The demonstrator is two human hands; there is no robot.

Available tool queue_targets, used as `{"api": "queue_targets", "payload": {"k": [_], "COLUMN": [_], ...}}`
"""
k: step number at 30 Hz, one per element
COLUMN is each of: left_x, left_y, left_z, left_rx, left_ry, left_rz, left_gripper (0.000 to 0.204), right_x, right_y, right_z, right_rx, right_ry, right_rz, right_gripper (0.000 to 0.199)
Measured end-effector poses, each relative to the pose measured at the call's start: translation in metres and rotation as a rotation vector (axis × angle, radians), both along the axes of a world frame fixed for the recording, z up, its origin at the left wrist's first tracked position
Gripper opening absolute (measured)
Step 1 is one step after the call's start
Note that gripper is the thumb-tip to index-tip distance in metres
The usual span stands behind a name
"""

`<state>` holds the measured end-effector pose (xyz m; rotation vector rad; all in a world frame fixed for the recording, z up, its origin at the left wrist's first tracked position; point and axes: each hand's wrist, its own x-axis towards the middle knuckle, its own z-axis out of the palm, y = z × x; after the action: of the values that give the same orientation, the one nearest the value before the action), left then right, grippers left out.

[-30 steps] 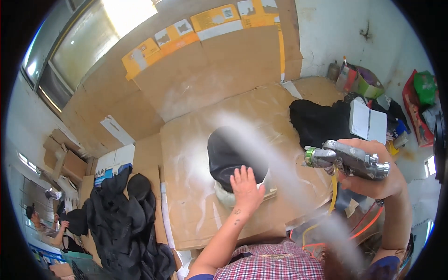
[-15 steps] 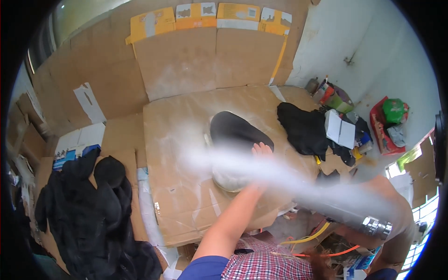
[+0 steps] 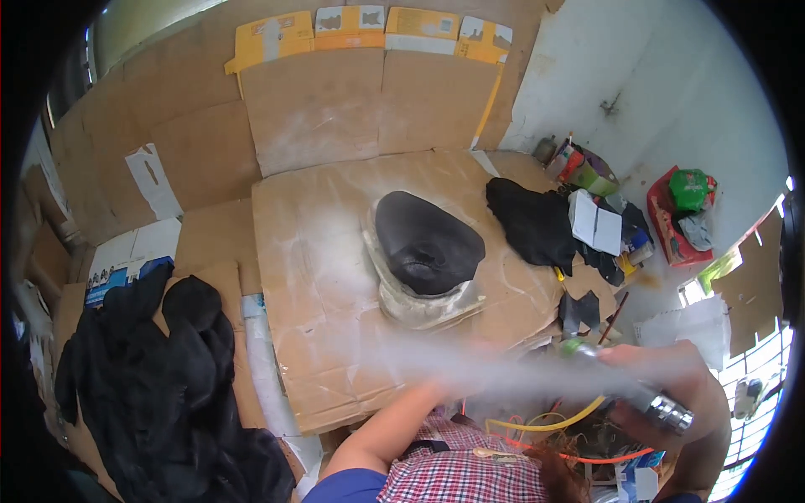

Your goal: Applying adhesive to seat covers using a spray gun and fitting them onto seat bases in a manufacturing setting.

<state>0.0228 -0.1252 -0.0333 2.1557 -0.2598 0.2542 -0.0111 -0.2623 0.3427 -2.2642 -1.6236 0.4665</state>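
Observation:
A black rounded sheet-like piece point(image 3: 432, 235), dented and creased in its middle, lies over a pale, whitish form point(image 3: 411, 310) on the cardboard-covered table point(image 3: 323, 335). My left hand point(image 3: 463, 373) is below the form, near the table's front edge, and apart from the black piece; a whitish haze hides its fingers. At the right, my right hand point(image 3: 650, 366) is wrapped round a dark cylindrical tool point(image 3: 637, 396) with a silver ribbed end and a green part. The haze covers some of this tool.
Black cloth pieces point(image 3: 151, 377) are heaped at the left. A black piece point(image 3: 528, 226), an open white notebook point(image 3: 595, 222) and containers point(image 3: 587, 172) sit at the right. Yellow hose point(image 3: 553, 423) and orange hose point(image 3: 612, 458) run below the table's edge. Cardboard point(image 3: 314, 109) lines the back.
My left hand has left the black piece and come back toward me. The black piece now shows a dent. The tool in my right hand has turned, and its green part shows.

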Motion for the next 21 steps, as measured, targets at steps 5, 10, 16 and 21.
{"api": "queue_targets", "payload": {"k": [5,10,16,21], "left_x": [-0.06,-0.095,-0.105,-0.056], "left_y": [0.039,0.1,0.144,0.14], "left_z": [-0.039,-0.068,-0.071,-0.006], "left_rx": [-0.231,-0.299,-0.456,-0.759], "left_ry": [0.286,0.266,0.142,0.02], "left_rz": [0.414,0.754,1.159,1.365], "left_gripper": [0.031,0.024,0.015,0.013], "right_x": [0.008,0.027,0.094,0.133], "right_y": [-0.049,-0.079,-0.152,-0.145], "right_z": [-0.008,-0.017,-0.036,-0.049], "right_rx": [0.144,0.058,0.219,0.232], "right_ry": [-0.004,0.22,0.16,0.372], "right_rz": [-0.076,-0.116,-0.235,-0.046], "right_gripper": [0.053,0.04,0.049,0.049]}}
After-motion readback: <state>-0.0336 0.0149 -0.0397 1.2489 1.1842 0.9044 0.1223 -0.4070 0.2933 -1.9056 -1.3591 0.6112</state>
